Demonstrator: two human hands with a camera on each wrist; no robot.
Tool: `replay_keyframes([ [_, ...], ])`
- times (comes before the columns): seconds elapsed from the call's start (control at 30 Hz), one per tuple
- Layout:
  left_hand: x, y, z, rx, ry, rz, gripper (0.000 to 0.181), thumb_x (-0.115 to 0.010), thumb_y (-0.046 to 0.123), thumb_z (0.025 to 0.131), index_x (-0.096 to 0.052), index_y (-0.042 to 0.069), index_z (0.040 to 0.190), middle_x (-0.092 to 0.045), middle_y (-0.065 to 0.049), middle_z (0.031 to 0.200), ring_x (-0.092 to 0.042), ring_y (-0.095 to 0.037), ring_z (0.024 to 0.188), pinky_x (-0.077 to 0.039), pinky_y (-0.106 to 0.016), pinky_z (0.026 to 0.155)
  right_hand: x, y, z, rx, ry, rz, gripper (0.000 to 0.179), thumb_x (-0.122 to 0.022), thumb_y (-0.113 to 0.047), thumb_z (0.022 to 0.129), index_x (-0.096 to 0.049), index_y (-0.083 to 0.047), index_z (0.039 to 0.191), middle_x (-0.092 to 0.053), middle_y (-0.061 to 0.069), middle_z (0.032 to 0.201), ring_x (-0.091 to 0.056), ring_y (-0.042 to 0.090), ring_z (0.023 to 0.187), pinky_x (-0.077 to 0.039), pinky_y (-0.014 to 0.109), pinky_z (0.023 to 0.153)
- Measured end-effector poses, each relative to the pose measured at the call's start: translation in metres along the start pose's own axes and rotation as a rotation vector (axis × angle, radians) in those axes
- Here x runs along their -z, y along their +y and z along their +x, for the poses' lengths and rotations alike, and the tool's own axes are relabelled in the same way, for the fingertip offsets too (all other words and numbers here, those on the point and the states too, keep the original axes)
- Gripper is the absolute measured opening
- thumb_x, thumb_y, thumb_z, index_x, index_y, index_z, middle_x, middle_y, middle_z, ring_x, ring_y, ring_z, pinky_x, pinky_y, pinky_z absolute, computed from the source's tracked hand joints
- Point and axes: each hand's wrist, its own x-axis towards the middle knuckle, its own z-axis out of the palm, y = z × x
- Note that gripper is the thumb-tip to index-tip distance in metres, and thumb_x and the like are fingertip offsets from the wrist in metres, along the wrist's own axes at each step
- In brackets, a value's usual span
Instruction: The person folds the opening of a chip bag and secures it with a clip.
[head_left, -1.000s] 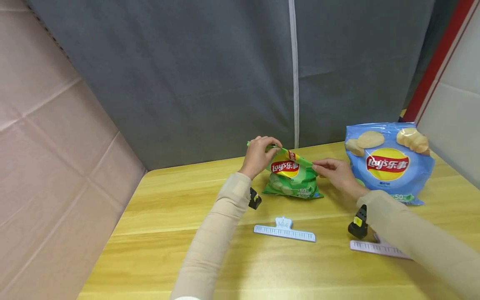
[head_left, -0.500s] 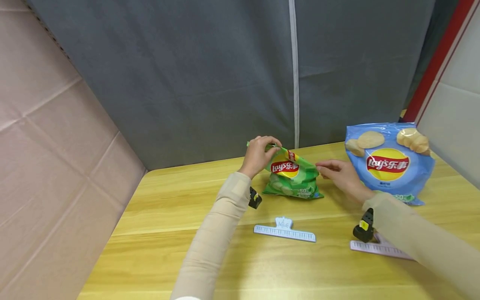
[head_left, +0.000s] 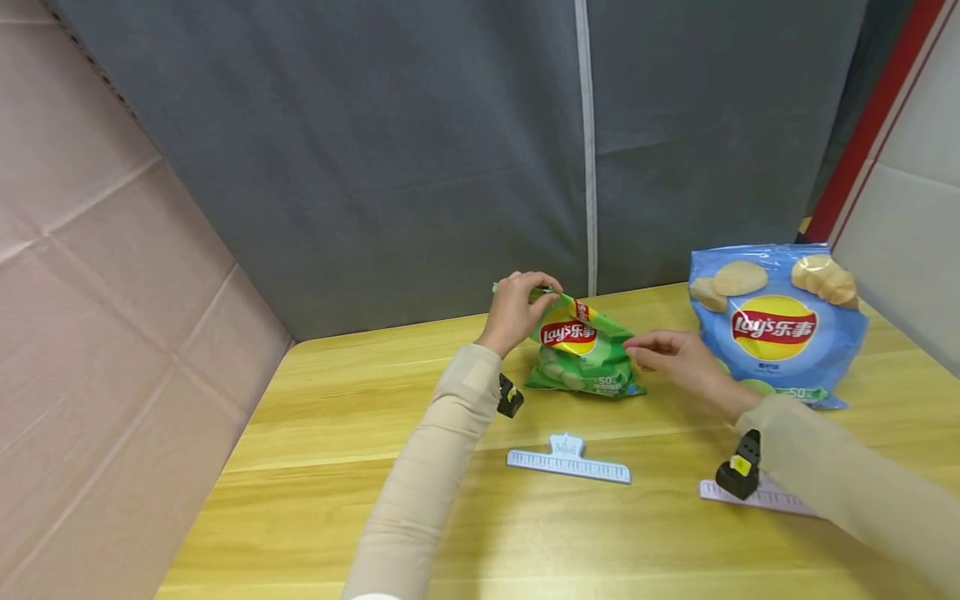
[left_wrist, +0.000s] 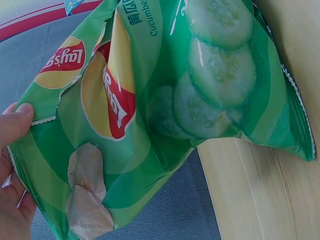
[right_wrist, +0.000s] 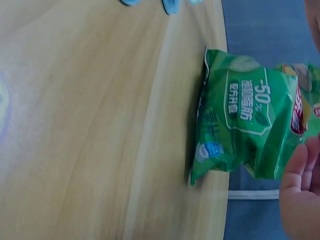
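Observation:
A green Lay's chip bag [head_left: 577, 354] stands on the table with its top folded over, slanting down to the right. My left hand [head_left: 517, 308] grips its upper left corner; in the left wrist view the thumb [left_wrist: 20, 117] presses on the folded strip and the other fingers are behind the bag. My right hand [head_left: 678, 360] is at the bag's right edge, its fingertips close together against the side; whether they pinch the film is unclear. In the right wrist view only part of that hand [right_wrist: 302, 195] shows beside the green bag [right_wrist: 245, 115].
A blue Lay's bag [head_left: 776, 325] stands at the back right, behind my right hand. A light blue keyboard-patterned clip [head_left: 568, 467] lies in front of the green bag. A pink clip [head_left: 776, 497] lies partly under my right forearm. A grey curtain [head_left: 405, 183] hangs behind the table [head_left: 352, 433].
My right hand drew back slightly from the folded edge, then came left and a little lower onto the bag's right side. My left hand and the clips stayed put.

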Motion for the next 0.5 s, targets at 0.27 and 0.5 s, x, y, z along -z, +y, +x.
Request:
replay_keyframes([
  [0.27, 0.000, 0.000, 0.000, 0.006, 0.008, -0.003, 0.012, -0.061, 0.018, 0.083, -0.067, 0.013, 0.093, -0.065, 0.003, 0.095, -0.050, -0.012, 0.079, -0.037, -0.027, 0.081, -0.010, 0.000, -0.004, -0.010, -0.116, 0.047, 0.041, -0.058, -0.031, 0.085, -0.059, 0.001, 0.110, -0.060, 0.008, 0.093, -0.053, 0.015, 0.079, -0.045, 0.034, 0.072],
  [0.5, -0.001, 0.000, 0.001, 0.011, 0.002, -0.005, 0.013, -0.061, 0.019, 0.084, -0.067, 0.013, 0.093, -0.065, 0.003, 0.095, -0.050, -0.012, 0.080, -0.037, -0.028, 0.082, -0.017, 0.005, -0.008, -0.004, -0.179, 0.062, 0.036, -0.059, -0.026, 0.086, -0.060, 0.004, 0.107, -0.062, 0.010, 0.095, -0.057, 0.022, 0.083, -0.047, 0.035, 0.074],
])
